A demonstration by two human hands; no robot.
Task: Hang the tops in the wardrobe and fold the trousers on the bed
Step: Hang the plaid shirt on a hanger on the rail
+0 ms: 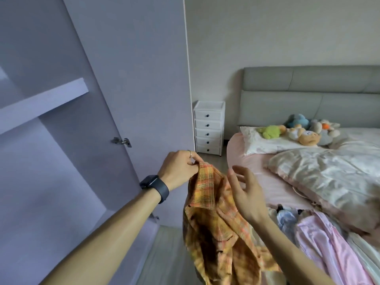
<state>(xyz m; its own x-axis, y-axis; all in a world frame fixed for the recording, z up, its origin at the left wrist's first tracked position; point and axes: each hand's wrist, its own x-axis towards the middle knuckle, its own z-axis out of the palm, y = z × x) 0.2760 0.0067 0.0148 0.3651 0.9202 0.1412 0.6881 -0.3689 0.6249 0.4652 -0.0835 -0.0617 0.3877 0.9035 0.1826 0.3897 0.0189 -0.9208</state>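
Head view is showing the open wardrobe (pixel 51 99) filling the left side and the bed (pixel 257 182) lying to the right, with a pink garment (pixel 324 247) spreading over its near edge. Between them an orange plaid shirt (pixel 216 233) is hanging in the air. The left hand (pixel 181 167) is pinching its top edge between curled fingers. The right hand (pixel 244 192) is hovering just in front of the cloth, fingers spread and holding nothing.

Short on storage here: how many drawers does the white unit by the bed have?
5, stacked in one column in the white drawer unit, which stands between the wardrobe door and the bed. None seems hidden.
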